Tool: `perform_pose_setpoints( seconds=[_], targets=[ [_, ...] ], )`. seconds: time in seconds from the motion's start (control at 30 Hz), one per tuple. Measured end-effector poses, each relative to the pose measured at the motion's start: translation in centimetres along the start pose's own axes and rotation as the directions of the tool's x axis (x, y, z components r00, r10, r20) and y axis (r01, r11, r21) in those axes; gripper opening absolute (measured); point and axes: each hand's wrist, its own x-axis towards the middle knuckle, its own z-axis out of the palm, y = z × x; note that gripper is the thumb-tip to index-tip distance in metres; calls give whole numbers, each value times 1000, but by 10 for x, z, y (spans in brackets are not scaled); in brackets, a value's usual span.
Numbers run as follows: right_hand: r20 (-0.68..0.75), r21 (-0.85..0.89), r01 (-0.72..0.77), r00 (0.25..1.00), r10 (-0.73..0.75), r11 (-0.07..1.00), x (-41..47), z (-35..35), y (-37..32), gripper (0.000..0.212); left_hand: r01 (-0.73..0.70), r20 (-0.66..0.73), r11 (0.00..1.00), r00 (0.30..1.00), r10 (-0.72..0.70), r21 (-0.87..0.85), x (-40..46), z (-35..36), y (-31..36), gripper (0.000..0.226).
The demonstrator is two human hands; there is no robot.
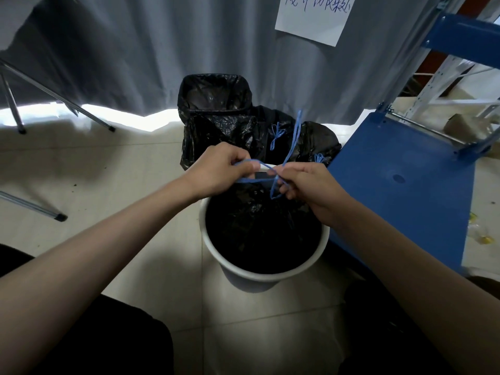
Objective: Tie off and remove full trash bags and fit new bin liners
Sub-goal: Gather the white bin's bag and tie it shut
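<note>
A round white bin stands on the floor in front of me with a black trash bag inside it. The bag's blue drawstring is stretched between my hands above the bin's far rim. My left hand pinches one loop of the string. My right hand grips the crossing strands, and a loose end rises behind it. Behind the bin stands a second bin lined with an open black liner. Two tied black bags with blue strings lie next to it.
A blue metal shelf panel lies tilted on the right, close to the white bin. Grey curtains hang at the back with a paper note pinned on. Metal chair legs stand at the left. Small litter lies far right.
</note>
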Motion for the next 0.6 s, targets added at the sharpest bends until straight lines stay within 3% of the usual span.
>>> perform_pose_setpoints(
  seconds=[0.1, 0.27, 0.4, 0.47, 0.53, 0.6],
  targets=[
    [-73, 62, 4, 997, 1, 998, 3, -4, 1, 22, 30, -14, 999, 999, -31, -42, 2, -8, -1, 44],
    [-57, 114, 52, 997, -46, 992, 1, -3, 1, 22, 166, -66, 984, 985, -163, 57, 10, -18, -8, 46],
    [-17, 40, 138, 990, -138, 990, 0, 0, 2, 21, 180, -109, 901, 983, -149, 395, 12, -18, -10, 29],
    [5, 14, 171, 985, -171, 985, 0, 1, 2, 20, 77, -177, 833, 984, 25, 547, 11, -13, -6, 22],
    [18, 7, 189, 982, -189, 982, -1, 3, 2, 20, -70, -215, 875, 957, 194, 479, 13, -7, 1, 29],
    [29, 14, 199, 979, -200, 980, -2, 3, 1, 19, -121, -172, 974, 973, 154, 191, 12, 5, 13, 38]
  ],
)
